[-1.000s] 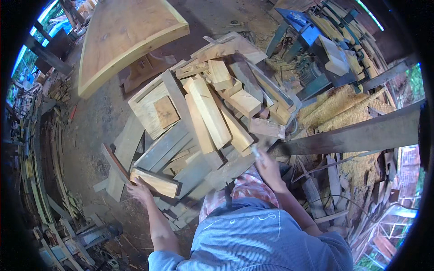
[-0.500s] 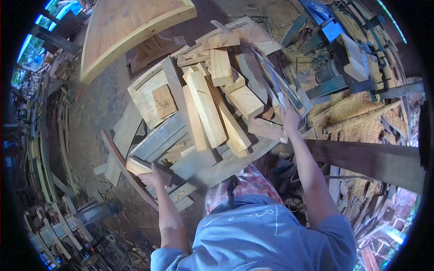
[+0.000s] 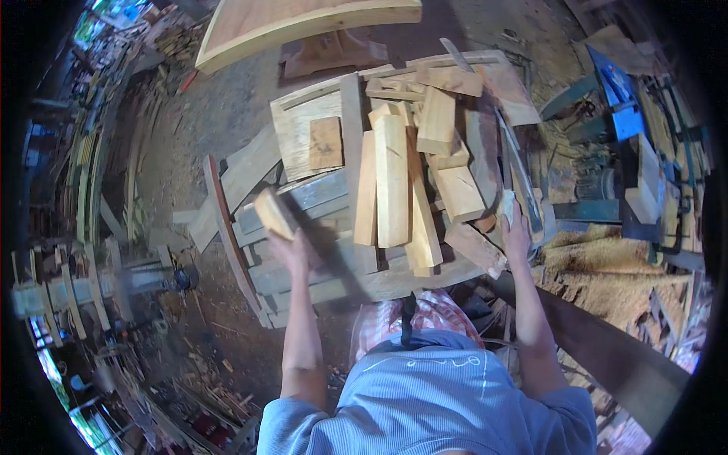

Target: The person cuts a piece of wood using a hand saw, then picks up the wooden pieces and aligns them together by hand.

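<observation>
My left hand [image 3: 292, 252] is closed around a short pale wood block [image 3: 274, 214], lifted at the left part of the plank worktop [image 3: 334, 280]. At the right side my right hand [image 3: 516, 231] grips the pale handle of a long, thin-bladed tool [image 3: 507, 202]. Its blade points away from me; its exact kind is unclear. Beside this hand lies a rough-ended wood block [image 3: 474, 246]. Between my hands several pale wood pieces are heaped, among them a long squared piece [image 3: 392, 182] and a thick block [image 3: 437, 121].
A small brown board [image 3: 326, 142] rests on a light panel at the back left. Beyond the worktop stands a large thick wooden slab [image 3: 303, 30]. A curved reddish strip [image 3: 227, 227] edges the left side. Sawdust [image 3: 629, 258] and a dark beam [image 3: 607, 349] lie to the right.
My left hand has raised the wood block and brought it inward over the worktop. My right hand keeps hold of the thin-bladed tool. The whole view has turned.
</observation>
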{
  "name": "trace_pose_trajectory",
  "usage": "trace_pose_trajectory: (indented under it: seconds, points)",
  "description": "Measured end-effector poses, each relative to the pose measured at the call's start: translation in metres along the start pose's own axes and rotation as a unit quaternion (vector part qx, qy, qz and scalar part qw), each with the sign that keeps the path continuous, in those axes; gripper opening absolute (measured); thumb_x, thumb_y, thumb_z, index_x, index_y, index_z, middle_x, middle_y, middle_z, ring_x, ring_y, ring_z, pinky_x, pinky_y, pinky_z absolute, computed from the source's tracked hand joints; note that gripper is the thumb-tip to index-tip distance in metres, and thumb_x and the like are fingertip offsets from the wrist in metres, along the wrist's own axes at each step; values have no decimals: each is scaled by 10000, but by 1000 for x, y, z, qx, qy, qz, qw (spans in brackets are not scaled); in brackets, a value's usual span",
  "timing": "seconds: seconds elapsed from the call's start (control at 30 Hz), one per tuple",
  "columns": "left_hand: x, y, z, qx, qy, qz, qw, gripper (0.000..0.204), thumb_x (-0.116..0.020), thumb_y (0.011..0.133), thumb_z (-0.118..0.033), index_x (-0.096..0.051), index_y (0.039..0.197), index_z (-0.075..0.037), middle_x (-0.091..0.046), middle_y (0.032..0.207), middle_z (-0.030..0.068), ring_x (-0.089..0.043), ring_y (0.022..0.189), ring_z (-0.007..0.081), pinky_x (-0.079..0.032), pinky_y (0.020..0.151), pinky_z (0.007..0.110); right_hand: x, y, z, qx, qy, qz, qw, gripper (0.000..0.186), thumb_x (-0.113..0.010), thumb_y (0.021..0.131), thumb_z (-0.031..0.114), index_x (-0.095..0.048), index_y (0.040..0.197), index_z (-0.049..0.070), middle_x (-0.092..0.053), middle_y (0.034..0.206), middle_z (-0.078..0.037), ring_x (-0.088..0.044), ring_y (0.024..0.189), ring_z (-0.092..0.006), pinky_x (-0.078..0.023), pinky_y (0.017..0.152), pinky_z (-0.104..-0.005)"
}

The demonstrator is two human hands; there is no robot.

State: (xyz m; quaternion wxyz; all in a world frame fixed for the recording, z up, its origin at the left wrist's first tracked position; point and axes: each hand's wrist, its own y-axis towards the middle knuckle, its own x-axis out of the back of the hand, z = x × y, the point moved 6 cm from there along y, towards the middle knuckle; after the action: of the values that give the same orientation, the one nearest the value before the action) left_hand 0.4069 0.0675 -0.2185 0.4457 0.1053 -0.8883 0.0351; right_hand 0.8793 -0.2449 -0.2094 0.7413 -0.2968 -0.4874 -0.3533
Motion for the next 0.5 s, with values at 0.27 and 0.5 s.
trace_pose_trajectory:
  seconds: [0.27,0.5]
  points:
    - [-49,-7,-54,-75,168,46,982,883,-715,694,-232,-196,1392,-80,-418,1161,245,-447,1046,416,-390,861,506,38,-58,61,42,108,-83,990,472,-537,889,183,-388,1322,67,-448,1149,-211,-462,1054,-361,-358,924,-428]
    - [-52,-12,-50,-160,158,107,968,944,-713,733,-347,-126,1403,-36,-353,1246,287,-407,1121,450,-384,896,517,-11,-90,204,115,144,8,983,659,-630,818,255,-308,1361,62,-450,1157,-221,-459,1066,-375,-375,917,-435]
